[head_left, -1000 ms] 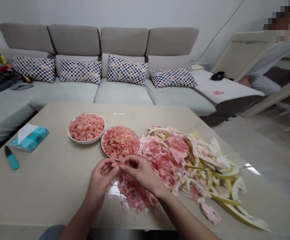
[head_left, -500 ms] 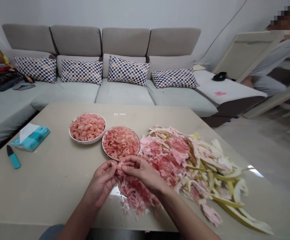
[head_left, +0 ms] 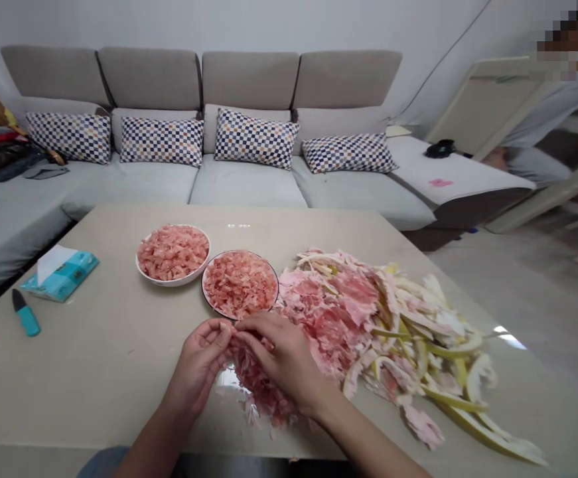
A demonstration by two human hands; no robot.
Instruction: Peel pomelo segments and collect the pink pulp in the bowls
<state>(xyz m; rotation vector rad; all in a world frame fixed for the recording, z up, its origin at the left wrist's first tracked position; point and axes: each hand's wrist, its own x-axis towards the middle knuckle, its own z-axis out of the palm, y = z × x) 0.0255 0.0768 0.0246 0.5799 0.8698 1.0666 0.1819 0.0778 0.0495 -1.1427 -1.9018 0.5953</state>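
My left hand (head_left: 202, 358) pinches a small pink piece of pomelo flesh (head_left: 226, 325) between thumb and forefinger. My right hand (head_left: 283, 355) meets it there, its thumb and fingertips closed on the same piece, most of which the fingers hide. Just beyond the fingertips sits a dark-rimmed bowl (head_left: 241, 285) heaped with pink pomelo flesh. Behind it to the left, a white bowl (head_left: 174, 255) is heaped with the same. Under and beside my right hand lies a loose pile of pink membrane scraps (head_left: 338, 325), running into yellow-green pomelo rinds (head_left: 455, 398) with white pith.
A small knife (head_left: 26, 313) with a turquoise handle lies at the table's left, near a blue tissue pack (head_left: 62, 273). Across the glossy table (head_left: 94, 372) stands a grey sofa (head_left: 246, 182) with checked cushions (head_left: 256, 139). A person (head_left: 542, 133) sits at the far right.
My right hand has turned over slightly, its fingers now covering more of the piece. My left hand has kept its pinch. The bowls and the peel pile look unchanged.
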